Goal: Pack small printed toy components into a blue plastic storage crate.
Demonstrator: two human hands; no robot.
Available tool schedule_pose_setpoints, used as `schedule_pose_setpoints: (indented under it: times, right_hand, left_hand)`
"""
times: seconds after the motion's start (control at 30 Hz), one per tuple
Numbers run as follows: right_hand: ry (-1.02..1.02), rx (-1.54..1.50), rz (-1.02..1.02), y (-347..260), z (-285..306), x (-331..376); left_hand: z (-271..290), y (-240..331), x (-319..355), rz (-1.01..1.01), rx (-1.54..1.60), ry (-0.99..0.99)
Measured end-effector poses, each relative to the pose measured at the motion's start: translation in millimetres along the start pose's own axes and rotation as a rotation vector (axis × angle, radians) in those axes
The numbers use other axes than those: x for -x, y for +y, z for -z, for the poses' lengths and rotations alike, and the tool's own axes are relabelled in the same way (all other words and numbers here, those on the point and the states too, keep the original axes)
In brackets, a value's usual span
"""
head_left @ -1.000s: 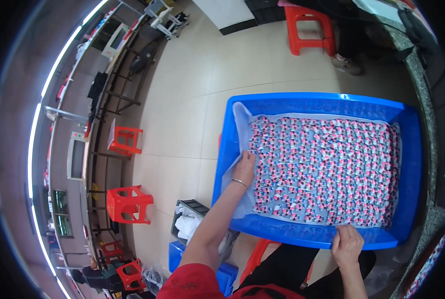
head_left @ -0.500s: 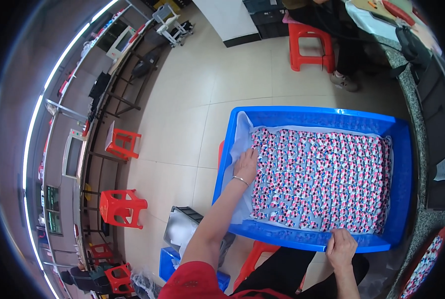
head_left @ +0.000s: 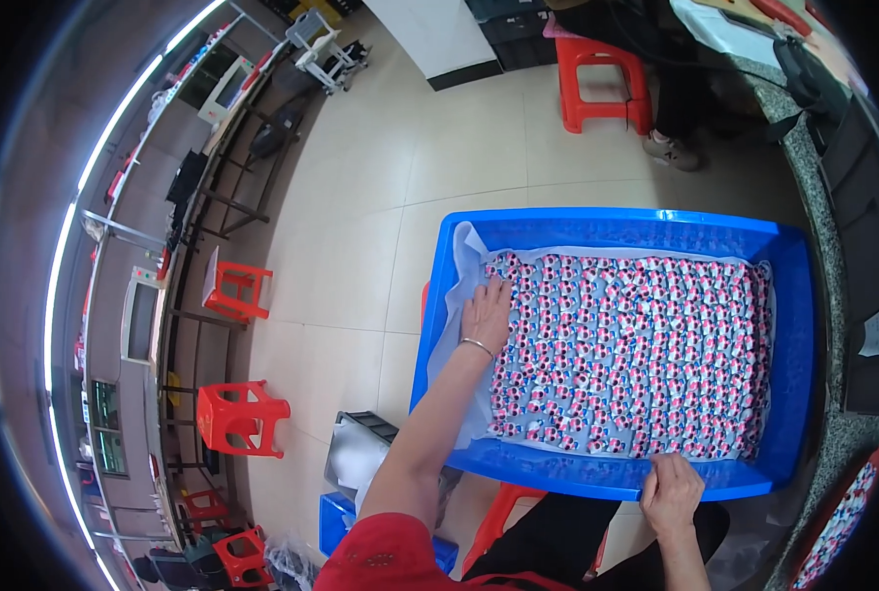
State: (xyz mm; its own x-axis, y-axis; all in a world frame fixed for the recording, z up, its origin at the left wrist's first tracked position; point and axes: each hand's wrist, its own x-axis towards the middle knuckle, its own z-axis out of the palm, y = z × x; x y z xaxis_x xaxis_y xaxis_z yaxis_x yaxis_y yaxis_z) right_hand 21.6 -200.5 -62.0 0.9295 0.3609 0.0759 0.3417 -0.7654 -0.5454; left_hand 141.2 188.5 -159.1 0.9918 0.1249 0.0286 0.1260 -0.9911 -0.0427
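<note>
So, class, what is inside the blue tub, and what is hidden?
A pale sheet lines the blue tub, and rows of small pink, white and blue pieces lie on it. The tub's bottom and whatever the left hand covers are hidden.

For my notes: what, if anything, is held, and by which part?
The right hand holds the blue bin by its near rim. The left hand lies at the left edge of the small pieces; whether it holds anything cannot be told.
</note>
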Motion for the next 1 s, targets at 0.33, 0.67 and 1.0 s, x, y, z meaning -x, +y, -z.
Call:
schedule_pose_setpoints:
  times: [0.33, 0.67, 1.0]
  right_hand:
    - [0.018, -0.033, 0.008, -0.1, -0.8, -1.1]
    - [0.043, -0.047, 0.002, -0.2, 0.0, 0.9]
    - [0.048, -0.033, 0.012, 1.3, 0.9, 0.0]
  left_hand:
    - [3.3, 10.5, 8.4, -0.102, 0.029, -0.021]
    - [8.3, 38.2, 9.9, -0.162, 0.045, -0.032]
    - [12.9, 61.6, 6.4, -0.277, 0.064, 0.021]
